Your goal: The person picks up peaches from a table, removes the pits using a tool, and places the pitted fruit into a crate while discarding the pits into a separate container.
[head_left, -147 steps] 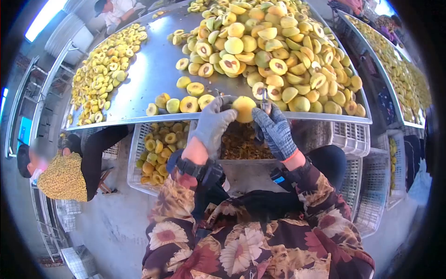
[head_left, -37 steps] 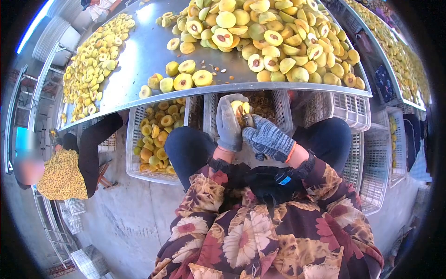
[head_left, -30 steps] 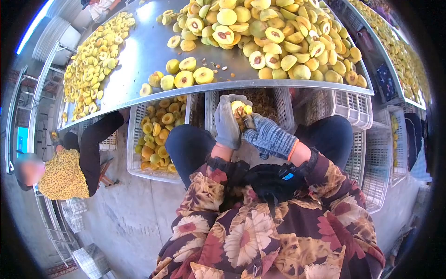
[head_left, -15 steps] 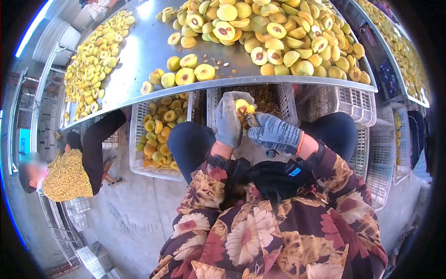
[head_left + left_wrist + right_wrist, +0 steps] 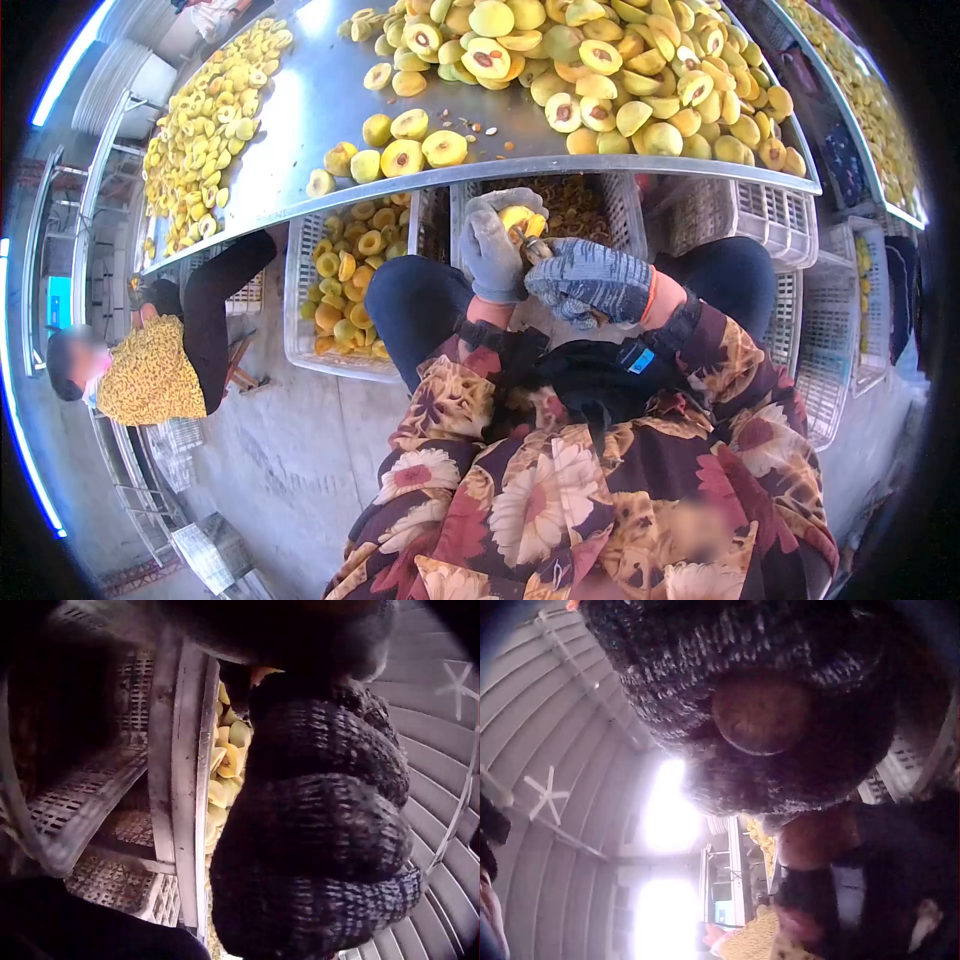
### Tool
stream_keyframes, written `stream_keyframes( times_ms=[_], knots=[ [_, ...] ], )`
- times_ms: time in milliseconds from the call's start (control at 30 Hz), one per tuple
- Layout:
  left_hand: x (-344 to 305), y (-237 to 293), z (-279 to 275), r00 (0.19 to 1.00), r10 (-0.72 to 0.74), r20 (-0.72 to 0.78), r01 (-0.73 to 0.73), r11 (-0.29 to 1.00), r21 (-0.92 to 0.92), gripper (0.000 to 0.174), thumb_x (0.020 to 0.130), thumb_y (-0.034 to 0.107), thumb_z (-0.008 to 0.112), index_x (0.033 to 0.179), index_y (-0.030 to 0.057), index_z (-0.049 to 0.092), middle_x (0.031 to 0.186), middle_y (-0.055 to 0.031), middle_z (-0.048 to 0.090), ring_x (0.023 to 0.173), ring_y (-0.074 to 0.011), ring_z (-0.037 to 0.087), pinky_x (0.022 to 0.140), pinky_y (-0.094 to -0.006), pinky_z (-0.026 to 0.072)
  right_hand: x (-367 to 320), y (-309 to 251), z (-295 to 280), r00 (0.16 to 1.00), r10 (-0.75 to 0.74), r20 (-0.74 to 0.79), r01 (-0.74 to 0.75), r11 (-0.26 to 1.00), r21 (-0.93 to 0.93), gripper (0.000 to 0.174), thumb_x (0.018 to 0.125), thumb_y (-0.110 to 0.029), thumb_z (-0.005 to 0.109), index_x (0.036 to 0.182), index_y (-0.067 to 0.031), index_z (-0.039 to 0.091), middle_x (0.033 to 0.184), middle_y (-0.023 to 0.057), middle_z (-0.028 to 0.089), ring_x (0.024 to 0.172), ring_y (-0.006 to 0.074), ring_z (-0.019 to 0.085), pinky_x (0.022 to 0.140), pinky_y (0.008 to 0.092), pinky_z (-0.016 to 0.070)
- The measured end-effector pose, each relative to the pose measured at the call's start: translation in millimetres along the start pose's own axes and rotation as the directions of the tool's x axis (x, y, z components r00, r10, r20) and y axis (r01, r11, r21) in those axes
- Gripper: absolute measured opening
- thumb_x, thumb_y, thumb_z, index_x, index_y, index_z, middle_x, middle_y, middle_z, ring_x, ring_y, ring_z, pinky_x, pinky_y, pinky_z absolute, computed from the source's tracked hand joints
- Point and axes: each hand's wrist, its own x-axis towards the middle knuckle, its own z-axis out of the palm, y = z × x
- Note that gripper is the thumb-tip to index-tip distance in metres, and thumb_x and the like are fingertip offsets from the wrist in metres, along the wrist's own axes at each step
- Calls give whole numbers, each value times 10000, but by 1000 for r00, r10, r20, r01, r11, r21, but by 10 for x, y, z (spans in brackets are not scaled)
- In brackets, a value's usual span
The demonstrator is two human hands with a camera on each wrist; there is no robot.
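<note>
My left hand [image 5: 492,250], in a grey glove, holds a yellow peach [image 5: 520,218] whose opened flesh faces the other hand. My right hand [image 5: 590,282], in a grey knit glove, grips a small metal-tipped tool [image 5: 538,246], its tip right at the fruit. Much of the tool is hidden inside the fist. Curled knit-gloved fingers [image 5: 322,810] fill the middle of the left wrist view. In the right wrist view, a round brown end [image 5: 761,712] shows within the dark glove. Both hands are over my lap, just below the table edge.
A metal table [image 5: 330,110] bears a big heap of halved peaches [image 5: 640,80], a smaller heap [image 5: 205,130] at left and several pieces near its front edge. Under it stand a crate of halves [image 5: 345,365] and a crate of brown scraps [image 5: 636,225]. Another person [image 5: 155,370] sits at left.
About five seconds ago, the hands were at the table edge with a smooth-skinned peach. Now they are lower, with the tool at its opened flesh. Over the last second the right fist has turned slightly.
</note>
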Motion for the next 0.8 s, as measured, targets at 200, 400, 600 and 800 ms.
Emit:
stream_keyframes(
  times_ms=[200, 400, 600, 800],
  knots=[
    [105, 230, -73, 910, -339, 238, 325, 941, 100, 625, 983, 472, 269, 843, -33, 609, 756, -153, 642, 627, -209, 623, 616, -310, 525, -29, 242, 31, 909, -411, -64, 360, 855, -373, 228, 850, -68, 555, 1075, -33, 568, 735, 0, 521, 622, 89, 515, 532, 233, 419],
    [105, 217, -85, 881, -379, 283, 376, 924, 68, 593, 978, 471, 314, 843, -28, 603, 743, -151, 637, 618, -209, 622, 592, -313, 529, -148, 52, 7, 987, 13, 158, -153, 326, 933, 237, 897, -61, 513, 1120, 8, 554, 783, 3, 542, 622, 66, 509, 530, 200, 415],
    [184, 129, -44, 840, -456, 293, 463, 885, 50, 571, 976, 470, 321, 843, -18, 585, 736, -150, 623, 607, -227, 617, 584, -324, 530, -175, 137, 92, 996, -20, -85, 74, 716, 694, 222, 936, -102, 466, 1112, 7, 544, 771, -6, 532, 610, 57, 510, 509, 185, 409],
    [216, 76, 94, 814, -515, 269, 575, 782, -242, 541, 973, 475, 326, 917, -2, 573, 811, -144, 629, 685, -253, 626, 624, -359, 538, -126, 272, 55, 888, 83, 452, -325, -581, 746, 127, 909, -169, 548, 1012, -94, 543, 710, -29, 493, 526, 70, 488, 434, 203, 391]
  ],
)
